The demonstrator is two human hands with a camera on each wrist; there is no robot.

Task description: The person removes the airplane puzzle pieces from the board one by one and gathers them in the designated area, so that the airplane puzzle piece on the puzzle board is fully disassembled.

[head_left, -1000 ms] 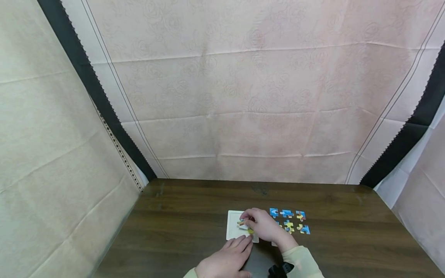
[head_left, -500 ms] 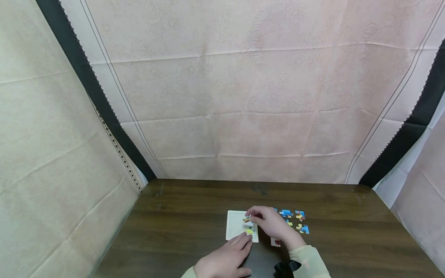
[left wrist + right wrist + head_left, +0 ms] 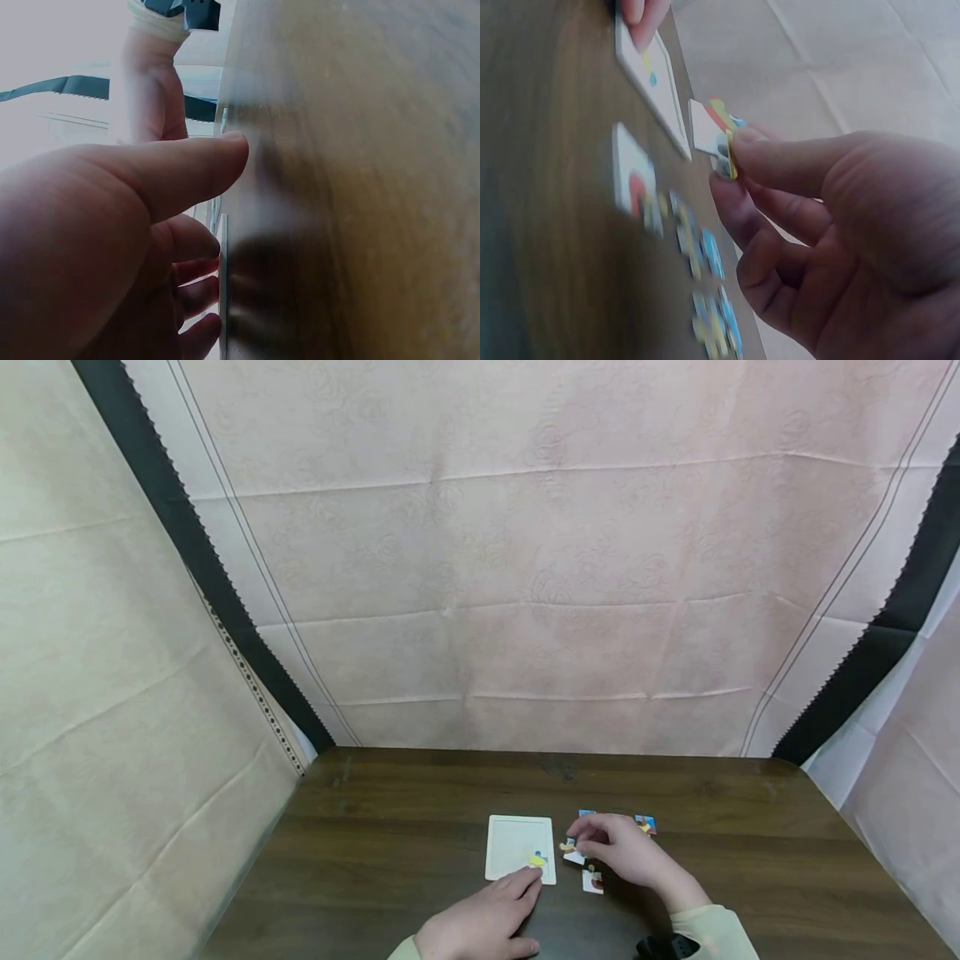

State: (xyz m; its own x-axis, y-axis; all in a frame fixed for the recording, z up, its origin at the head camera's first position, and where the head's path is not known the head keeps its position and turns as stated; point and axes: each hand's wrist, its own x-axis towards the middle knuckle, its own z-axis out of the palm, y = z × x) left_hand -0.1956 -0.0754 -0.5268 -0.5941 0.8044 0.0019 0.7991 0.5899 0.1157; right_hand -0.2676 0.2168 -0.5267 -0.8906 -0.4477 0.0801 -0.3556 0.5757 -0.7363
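A white puzzle tray (image 3: 506, 847) lies on the table, with one jigsaw piece (image 3: 537, 860), yellow and blue, at its lower right corner. My left hand (image 3: 487, 917) rests at the tray's near edge, fingers extended and fingertips on the rim beside that piece. Between thumb and fingertips, my right hand (image 3: 626, 856) pinches another jigsaw piece (image 3: 707, 131), mostly white with red, yellow and blue parts. It is raised above the table, right of the tray. Below it on the tabletop lies a white and red jigsaw piece (image 3: 592, 882).
Several blue and yellow puzzle pieces (image 3: 712, 255) lie to the right, partly hidden under my right hand in the head view; one piece (image 3: 646, 823) shows beyond it. The brown wooden table (image 3: 375, 860) ends at a pale cloth wall (image 3: 525, 610).
My right hand has lifted the jigsaw piece away from the tray and carried it right, over beside the loose pieces. The left hand stays at the tray's near edge.
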